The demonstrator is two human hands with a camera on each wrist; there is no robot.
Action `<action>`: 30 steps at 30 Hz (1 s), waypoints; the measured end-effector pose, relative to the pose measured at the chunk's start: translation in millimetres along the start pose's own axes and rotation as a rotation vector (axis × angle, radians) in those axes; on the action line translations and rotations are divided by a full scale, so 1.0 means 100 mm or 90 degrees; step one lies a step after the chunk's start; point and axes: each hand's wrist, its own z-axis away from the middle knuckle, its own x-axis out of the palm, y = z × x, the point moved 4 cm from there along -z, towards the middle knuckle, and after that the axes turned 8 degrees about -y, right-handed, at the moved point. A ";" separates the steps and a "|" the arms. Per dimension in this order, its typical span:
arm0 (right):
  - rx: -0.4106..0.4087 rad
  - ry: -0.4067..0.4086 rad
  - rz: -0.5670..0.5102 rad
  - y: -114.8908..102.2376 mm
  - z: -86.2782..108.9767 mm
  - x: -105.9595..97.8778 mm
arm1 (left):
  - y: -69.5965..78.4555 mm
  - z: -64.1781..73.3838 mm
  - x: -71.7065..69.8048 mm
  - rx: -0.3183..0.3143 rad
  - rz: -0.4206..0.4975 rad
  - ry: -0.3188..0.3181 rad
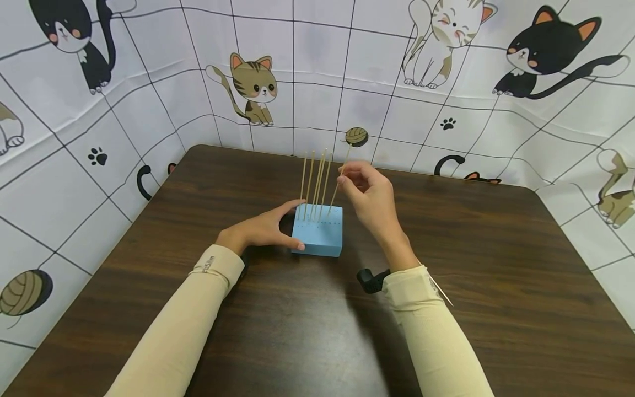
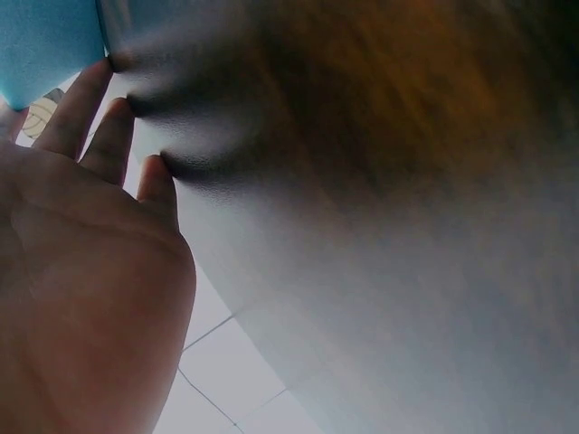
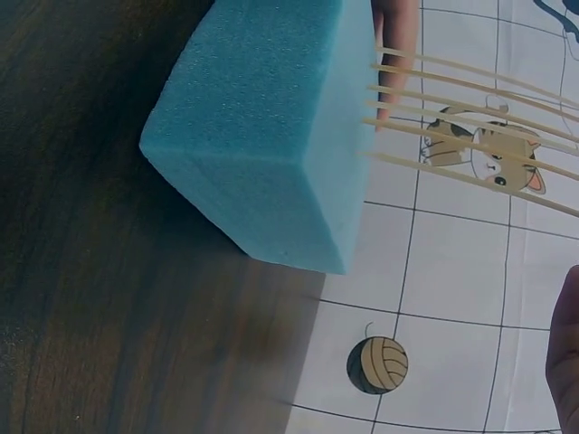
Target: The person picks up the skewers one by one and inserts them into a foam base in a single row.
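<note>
A light-blue foam block [image 1: 319, 238] sits on the table, also seen from its side in the right wrist view [image 3: 240, 81]. My left hand [image 1: 265, 227] holds its left side, thumb at the front corner and forefinger at the back. In the left wrist view, the other fingers of that hand [image 2: 86, 244] extend down to the tabletop beside the block. Several thin wooden skewers [image 1: 310, 179] stand in the block's top toward the back. Between thumb and fingers, my right hand [image 1: 374, 198] pinches another skewer [image 1: 334, 194], which leans right with its lower end at the block's top.
Small dark holes or marks run in rows across the block's top. The dark wooden table [image 1: 476, 264] extends to both sides. Behind it hangs a white gridded sheet [image 1: 317, 99] printed with cats and yarn balls. A black wrist device [image 1: 371, 281] shows at the right cuff.
</note>
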 end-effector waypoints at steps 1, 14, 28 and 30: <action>0.001 -0.003 0.001 0.01 0.00 0.01 | 0.00 0.00 0.00 0.000 0.001 0.000; 0.037 -0.043 0.032 0.10 0.06 0.10 | 0.01 0.00 0.00 -0.003 -0.004 0.002; 0.081 -0.055 0.023 0.18 0.11 0.03 | 0.00 -0.01 0.00 -0.005 0.006 -0.001; 0.096 -0.061 0.020 0.21 0.14 0.00 | -0.01 -0.01 0.00 -0.006 0.006 0.000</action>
